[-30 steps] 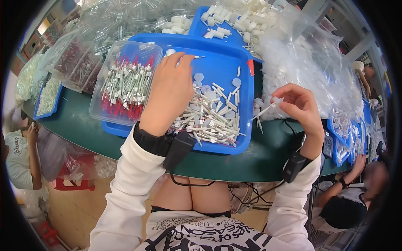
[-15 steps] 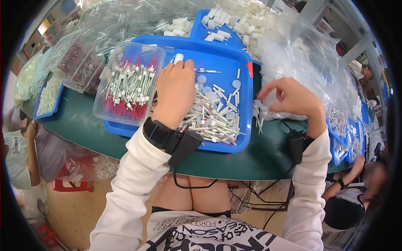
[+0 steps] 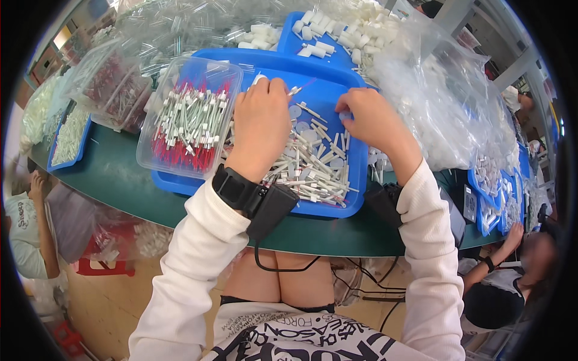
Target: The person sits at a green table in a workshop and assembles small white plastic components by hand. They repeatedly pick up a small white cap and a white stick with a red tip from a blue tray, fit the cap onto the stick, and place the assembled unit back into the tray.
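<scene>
My left hand (image 3: 262,123) is closed over the blue tray (image 3: 357,174), fingertips mostly hidden. From its fingers juts a thin white stick with a red thread-like end (image 3: 295,91). A bit of a white cylinder (image 3: 258,79) peeks out behind the knuckles. At the tray's right side my right hand (image 3: 378,120) has thumb and index fingertip together on a small translucent disc (image 3: 344,115). Below and between the hands, many short white sticks (image 3: 313,174) lie loose, with several more discs (image 3: 295,112) among them.
On the tray's left edge rests a clear plastic box (image 3: 144,147) filled with red-tipped white sticks. White cylinders (image 3: 325,47) fill another blue tray behind. Clear bags (image 3: 433,102) heap up at the right. Co-workers sit at both sides; cables (image 3: 283,269) hang from my wrist devices.
My right hand has moved left from beside the bags to the disc in the tray. The red-ended stick that lay in the tray now sticks out, tilted up, from my left fingers.
</scene>
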The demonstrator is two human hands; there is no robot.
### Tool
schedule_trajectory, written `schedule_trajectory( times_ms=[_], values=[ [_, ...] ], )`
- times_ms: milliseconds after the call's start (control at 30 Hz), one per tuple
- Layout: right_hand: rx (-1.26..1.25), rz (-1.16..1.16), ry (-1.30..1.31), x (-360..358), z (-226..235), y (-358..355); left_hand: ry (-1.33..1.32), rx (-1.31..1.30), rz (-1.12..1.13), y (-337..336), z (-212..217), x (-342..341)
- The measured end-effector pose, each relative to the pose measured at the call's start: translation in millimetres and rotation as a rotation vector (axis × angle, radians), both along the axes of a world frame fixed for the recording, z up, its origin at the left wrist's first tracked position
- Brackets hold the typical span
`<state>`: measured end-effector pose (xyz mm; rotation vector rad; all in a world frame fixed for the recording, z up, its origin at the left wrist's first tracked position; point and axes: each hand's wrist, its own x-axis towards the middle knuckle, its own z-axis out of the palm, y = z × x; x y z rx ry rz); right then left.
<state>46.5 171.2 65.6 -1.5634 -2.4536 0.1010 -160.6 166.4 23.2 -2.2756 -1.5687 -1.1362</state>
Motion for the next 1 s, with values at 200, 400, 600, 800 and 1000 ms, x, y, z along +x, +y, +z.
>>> schedule_trajectory(
  times_ms=[200, 400, 600, 800, 1000],
  values=[
    [-0.035, -0.084, 0.661, -5.3, 15.2, -19.0, -0.917, -0.521, -0.549, -15.0, 21.6, 11.8],
    [-0.249, 0.078, 1.306, -13.0, 8.7, -28.2, -1.092, -0.822, -0.893, -18.7, 16.6, 8.9],
    [-0.325, 0.178, 1.430, -5.0, -9.2, -31.4, -0.866, -0.923, -0.908, -25.2, 27.5, 9.0],
    [-0.276, 0.187, 1.488, -2.8, -6.9, -37.0, -0.671, -0.659, -0.853, -22.7, 18.7, 14.3],
    [-0.230, 0.172, 1.478, -1.6, -12.6, -32.7, -0.843, -0.608, -0.842, -23.4, 20.6, 20.4]
  ],
)
